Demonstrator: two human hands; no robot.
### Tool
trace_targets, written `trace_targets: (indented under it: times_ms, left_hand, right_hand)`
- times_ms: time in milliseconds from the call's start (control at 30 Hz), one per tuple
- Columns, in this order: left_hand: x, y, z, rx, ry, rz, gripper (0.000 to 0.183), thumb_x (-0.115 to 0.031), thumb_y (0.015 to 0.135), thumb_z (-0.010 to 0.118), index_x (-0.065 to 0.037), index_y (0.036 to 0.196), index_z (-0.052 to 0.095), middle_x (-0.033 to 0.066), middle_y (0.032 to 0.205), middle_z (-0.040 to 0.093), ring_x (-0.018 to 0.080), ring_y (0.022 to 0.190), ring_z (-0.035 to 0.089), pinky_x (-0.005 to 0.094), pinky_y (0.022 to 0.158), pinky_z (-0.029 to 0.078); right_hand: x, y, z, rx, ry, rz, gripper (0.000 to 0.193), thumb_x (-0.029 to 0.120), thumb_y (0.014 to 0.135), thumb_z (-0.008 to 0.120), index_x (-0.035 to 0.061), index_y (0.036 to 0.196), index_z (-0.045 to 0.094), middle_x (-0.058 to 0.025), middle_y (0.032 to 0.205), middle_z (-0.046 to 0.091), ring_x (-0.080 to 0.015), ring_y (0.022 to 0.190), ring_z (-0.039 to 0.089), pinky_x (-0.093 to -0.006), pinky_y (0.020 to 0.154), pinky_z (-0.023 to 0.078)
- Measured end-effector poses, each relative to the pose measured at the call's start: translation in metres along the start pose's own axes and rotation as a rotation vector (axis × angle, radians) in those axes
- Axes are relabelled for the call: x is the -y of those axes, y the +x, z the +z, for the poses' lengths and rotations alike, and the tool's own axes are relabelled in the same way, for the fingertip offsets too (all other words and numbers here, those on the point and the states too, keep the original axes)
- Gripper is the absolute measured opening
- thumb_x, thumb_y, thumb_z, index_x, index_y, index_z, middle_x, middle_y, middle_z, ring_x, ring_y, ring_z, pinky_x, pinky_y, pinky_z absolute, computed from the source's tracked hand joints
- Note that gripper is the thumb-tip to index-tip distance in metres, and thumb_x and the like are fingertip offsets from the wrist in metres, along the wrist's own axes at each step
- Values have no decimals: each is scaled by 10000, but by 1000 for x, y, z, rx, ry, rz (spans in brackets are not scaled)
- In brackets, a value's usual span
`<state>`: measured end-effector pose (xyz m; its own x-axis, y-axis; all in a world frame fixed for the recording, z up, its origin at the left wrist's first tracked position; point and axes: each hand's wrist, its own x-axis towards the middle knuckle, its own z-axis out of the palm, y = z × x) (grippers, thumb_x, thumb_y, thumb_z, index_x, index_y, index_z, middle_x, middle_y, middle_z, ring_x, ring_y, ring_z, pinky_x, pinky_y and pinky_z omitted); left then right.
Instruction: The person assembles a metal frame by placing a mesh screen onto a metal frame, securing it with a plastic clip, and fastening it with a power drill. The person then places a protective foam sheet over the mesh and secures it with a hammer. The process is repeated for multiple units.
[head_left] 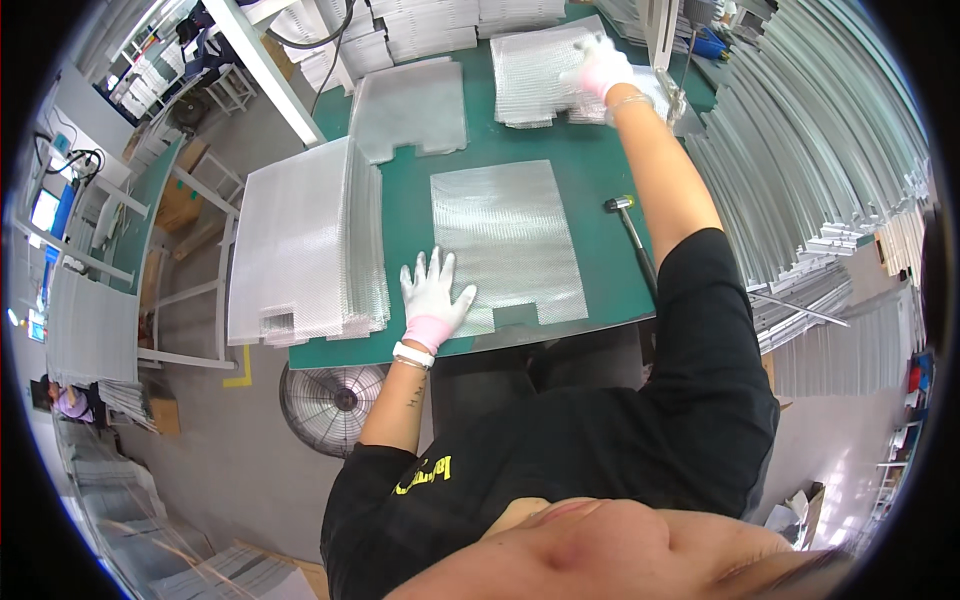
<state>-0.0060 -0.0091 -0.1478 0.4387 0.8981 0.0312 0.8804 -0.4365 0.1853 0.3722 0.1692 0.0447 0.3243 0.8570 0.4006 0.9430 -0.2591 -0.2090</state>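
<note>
A silvery mesh sheet [505, 235] with a notch in its near edge lies on the green table in front of me. My left hand [432, 300], in a white glove with a pink cuff, rests open with spread fingers at the sheet's near left corner. At the far right, my outstretched right hand [602, 68], gloved the same way, is over a stack of mesh sheets [530, 85]. Its fingers are too blurred to show whether they grip a sheet. A hammer [630, 235] with a dark handle lies right of the middle sheet.
A tall stack of mesh sheets [300, 240] stands on the table's left; another mesh piece [410, 105] lies behind it. Long rows of sheets [810, 130] rise on the right. White posts [265, 70] flank the green table [400, 200]. A floor fan [335, 405] stands below its near edge.
</note>
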Motion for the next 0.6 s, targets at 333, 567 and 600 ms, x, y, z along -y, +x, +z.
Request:
trace_targets:
  times_ms: [333, 567, 600]
  left_hand:
    - [1, 0, 1, -14, 18, -8, 793, -556, 858, 608, -108, 1487, 426, 137, 1588, 326, 354, 1471, 269, 566, 1204, 129]
    - [-16, 28, -43, 78, -10, -89, 639, -544, 792, 690, -39, 1182, 655, 196, 1291, 549, 336, 1330, 421, 570, 1190, 153]
    - [-18, 34, -43, 53, -19, -77, 623, -540, 798, 685, -41, 1172, 661, 198, 1294, 549, 341, 1333, 417, 576, 1188, 151]
  right_hand:
    - [-72, 42, 35, 89, 1592, -89, 617, -37, 855, 593, 34, 1451, 449, -123, 1264, 618, -220, 1075, 625, -323, 888, 527]
    - [-82, 13, 22, 29, 1107, -138, 502, 83, 920, 599, 109, 1416, 527, -80, 1260, 607, -159, 1036, 601, -306, 867, 543]
    - [-100, 20, 31, 7, 1076, -152, 504, 83, 922, 588, 112, 1421, 525, -74, 1270, 605, -150, 1040, 597, -300, 876, 534]
